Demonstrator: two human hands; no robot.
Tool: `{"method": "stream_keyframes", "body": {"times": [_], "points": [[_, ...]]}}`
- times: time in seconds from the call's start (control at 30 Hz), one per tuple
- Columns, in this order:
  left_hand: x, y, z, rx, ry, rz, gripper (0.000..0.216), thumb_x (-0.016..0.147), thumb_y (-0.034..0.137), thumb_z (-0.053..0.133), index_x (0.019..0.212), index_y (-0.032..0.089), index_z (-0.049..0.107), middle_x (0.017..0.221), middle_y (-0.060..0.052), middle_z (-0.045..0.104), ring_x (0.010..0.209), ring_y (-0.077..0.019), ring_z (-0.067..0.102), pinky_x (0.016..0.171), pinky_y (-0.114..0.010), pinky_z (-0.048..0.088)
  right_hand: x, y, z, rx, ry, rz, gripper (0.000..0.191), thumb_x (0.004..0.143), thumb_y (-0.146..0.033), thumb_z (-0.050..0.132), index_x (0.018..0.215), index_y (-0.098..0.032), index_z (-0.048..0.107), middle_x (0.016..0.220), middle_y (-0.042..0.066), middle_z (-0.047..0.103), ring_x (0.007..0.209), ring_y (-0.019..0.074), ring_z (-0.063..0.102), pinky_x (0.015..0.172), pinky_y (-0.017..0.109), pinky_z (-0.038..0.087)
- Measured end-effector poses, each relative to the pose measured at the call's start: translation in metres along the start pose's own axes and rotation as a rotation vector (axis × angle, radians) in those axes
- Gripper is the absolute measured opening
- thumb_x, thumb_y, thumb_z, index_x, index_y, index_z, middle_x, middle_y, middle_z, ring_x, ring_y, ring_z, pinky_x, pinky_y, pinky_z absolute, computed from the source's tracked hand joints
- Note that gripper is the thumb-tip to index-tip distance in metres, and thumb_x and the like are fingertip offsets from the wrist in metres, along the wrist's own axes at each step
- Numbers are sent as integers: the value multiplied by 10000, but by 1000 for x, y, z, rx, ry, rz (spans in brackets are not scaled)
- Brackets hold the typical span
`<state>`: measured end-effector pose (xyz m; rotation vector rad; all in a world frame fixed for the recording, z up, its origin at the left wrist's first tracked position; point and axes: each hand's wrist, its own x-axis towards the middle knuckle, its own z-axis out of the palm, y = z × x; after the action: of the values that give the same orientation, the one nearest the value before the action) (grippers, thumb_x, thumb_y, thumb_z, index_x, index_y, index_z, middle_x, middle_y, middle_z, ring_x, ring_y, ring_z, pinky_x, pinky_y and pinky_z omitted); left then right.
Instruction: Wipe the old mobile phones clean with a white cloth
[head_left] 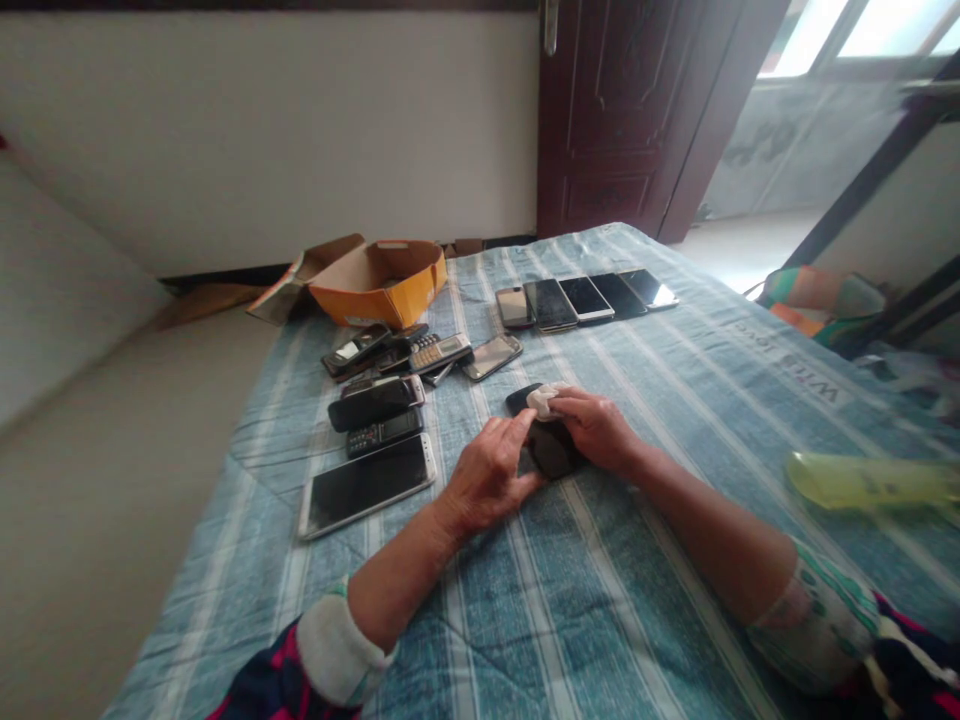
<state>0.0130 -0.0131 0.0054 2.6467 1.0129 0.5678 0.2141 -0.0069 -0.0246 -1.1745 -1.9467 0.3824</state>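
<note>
A black phone (553, 450) lies on the striped bed cover (480, 610) in front of me. My left hand (491, 465) grips it along its left side, thumb at the near edge and fingers by the upper part. In the fingers of my right hand (600, 430) is a crumpled white tissue (545, 398), pressed on the upper part of the phone's face. My right hand covers some of the phone's right side. Left of my left hand lies a large phone with a white frame (367, 485), its dark screen facing up.
Several old phones (382, 400) lie in a loose pile at left. Behind them stands an open orange cardboard box (390, 290). Several phones (589, 300) form a row farther back. A yellow-green translucent object (870, 482) lies at right. The bed's left edge drops to the floor (112, 560).
</note>
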Motion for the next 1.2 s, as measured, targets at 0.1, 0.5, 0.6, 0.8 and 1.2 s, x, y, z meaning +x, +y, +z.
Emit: {"method": "stream_keyframes", "body": {"times": [0.1, 0.5, 0.6, 0.8, 1.2], "points": [[14, -11, -10, 26, -10, -28, 945, 592, 386, 793, 1374, 126, 333, 1354, -200, 448, 1281, -366, 388, 1038, -525, 369, 0, 1, -3, -15, -14, -30, 331, 827, -45, 429, 958, -197, 691, 1083, 53, 666, 1039, 168, 610, 889, 284, 476], [24, -25, -2, -34, -187, 2, 1123, 489, 519, 815, 1420, 172, 292, 1439, -181, 392, 1327, -349, 358, 1083, -508, 288, -9, -53, -16, -546, -317, -39, 109, 783, -143, 561, 744, -185, 654, 737, 48, 628, 624, 159, 547, 531, 253, 359], [25, -23, -2, 0, -171, -24, 1113, 475, 527, 818, 1407, 164, 330, 1458, -187, 365, 1317, -354, 364, 1063, -500, 313, -6, -43, -4, -471, -220, -76, 164, 818, -107, 502, 776, -180, 643, 823, 70, 637, 741, 181, 568, 655, 275, 429], [26, -16, -2, 61, -124, -114, 1053, 467, 568, 812, 1353, 152, 423, 1418, -185, 427, 1238, -371, 423, 1011, -522, 364, 1, -28, 4, -337, -186, -197, 247, 840, -67, 419, 797, -176, 636, 857, 75, 629, 858, 191, 557, 761, 299, 447], [22, -10, 5, 132, -17, -200, 941, 490, 604, 778, 1272, 159, 502, 1219, -161, 515, 1079, -352, 481, 898, -499, 440, -10, -45, 4, -506, -192, -81, 67, 813, -139, 593, 785, -183, 635, 850, 79, 635, 834, 216, 563, 770, 331, 444]]}}
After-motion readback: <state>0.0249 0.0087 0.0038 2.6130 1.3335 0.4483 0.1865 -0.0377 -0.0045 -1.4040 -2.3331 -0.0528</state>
